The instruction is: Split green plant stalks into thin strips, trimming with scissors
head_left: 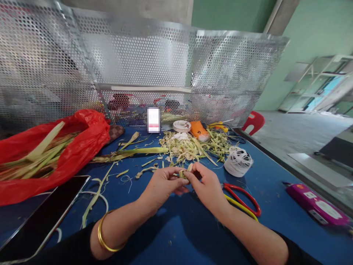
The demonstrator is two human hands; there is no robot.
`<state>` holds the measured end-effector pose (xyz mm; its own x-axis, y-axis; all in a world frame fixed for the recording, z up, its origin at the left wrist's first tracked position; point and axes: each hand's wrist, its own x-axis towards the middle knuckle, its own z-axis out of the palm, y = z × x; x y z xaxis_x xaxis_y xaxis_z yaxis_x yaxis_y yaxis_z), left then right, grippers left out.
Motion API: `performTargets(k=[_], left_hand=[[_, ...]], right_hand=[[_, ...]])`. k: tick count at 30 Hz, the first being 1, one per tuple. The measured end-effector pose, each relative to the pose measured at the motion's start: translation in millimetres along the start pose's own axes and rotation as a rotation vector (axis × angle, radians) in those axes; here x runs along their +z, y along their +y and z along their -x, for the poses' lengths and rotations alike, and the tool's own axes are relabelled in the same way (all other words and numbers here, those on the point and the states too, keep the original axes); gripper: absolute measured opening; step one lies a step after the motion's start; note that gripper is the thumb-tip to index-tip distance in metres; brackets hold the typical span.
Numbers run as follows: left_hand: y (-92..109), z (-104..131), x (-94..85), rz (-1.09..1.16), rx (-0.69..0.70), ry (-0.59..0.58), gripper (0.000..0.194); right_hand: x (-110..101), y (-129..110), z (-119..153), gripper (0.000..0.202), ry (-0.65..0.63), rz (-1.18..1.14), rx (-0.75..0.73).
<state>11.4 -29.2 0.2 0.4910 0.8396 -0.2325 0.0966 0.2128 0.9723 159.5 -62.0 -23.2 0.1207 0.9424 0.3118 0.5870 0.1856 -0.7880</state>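
Observation:
Both hands meet over the near middle of the blue table [182,235]. A small folded strip of pale green dried leaf [182,173] sits between their fingertips. My left hand [162,182], with a gold bangle on its wrist, pinches it from the left with thumb and fingers. From the right, my right hand [208,184] grips the same strip, thumb and forefinger close together. Fingers hide part of the strip, so its full shape cannot be made out. Just beyond the hands lies a heap of small knotted leaf pieces [190,149].
Left: red plastic bag [91,127] of long dried leaves, dark-screened tablet [46,213]. Right: white string roll [238,162], red-handled tool [249,197], purple device [317,204]. Behind the heap: tape roll [182,126], orange packet [199,130], perforated metal screen [138,55].

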Motion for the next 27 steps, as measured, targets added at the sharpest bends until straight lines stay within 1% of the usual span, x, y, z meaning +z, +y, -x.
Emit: performTargets(k=[3,6,8,11,13,14,17,20,23,25,27], left_hand=[[-2,0,1.2,0.046,0.017,0.067,0.027],[-2,0,-0.8,0.093,0.025,0.132,0.030],[-2,-1,-4.0,0.125,0.019,0.140,0.030],[-1,-3,-9.6,0.165,-0.005,0.102,0.028],[-1,-4,-12.1,0.183,-0.031,0.093,0.027],[0,-4,-12.8,0.191,-0.043,0.097,0.027],[2,-4,-12.8,0.196,-0.057,0.096,0.025],[2,-4,-10.7,0.160,-0.050,0.083,0.026],[0,-3,-7.1,0.103,-0.039,0.109,0.029],[-1,-3,-4.2,0.064,-0.023,0.124,0.026],[-1,-2,-1.3,0.033,-0.003,0.122,0.021]], right_hand=[[2,-2,1,0.025,-0.021,-0.075,0.032],[-3,-6,0,0.018,-0.057,-0.108,0.001],[-11,-8,-2,0.010,-0.125,-0.032,-0.071],[-27,-8,-7,0.020,-0.256,0.184,-0.214],[-36,-6,-11,0.018,-0.292,0.269,-0.282],[-40,-5,-13,0.016,-0.286,0.274,-0.306],[-42,-5,-14,0.015,-0.203,0.160,-0.326],[-35,-8,-12,0.008,-0.124,-0.044,-0.211],[-24,-9,-8,0.006,-0.076,-0.242,-0.091],[-17,-9,-6,0.006,-0.055,-0.354,-0.074],[-12,-7,-4,0.008,-0.060,-0.428,-0.070]])
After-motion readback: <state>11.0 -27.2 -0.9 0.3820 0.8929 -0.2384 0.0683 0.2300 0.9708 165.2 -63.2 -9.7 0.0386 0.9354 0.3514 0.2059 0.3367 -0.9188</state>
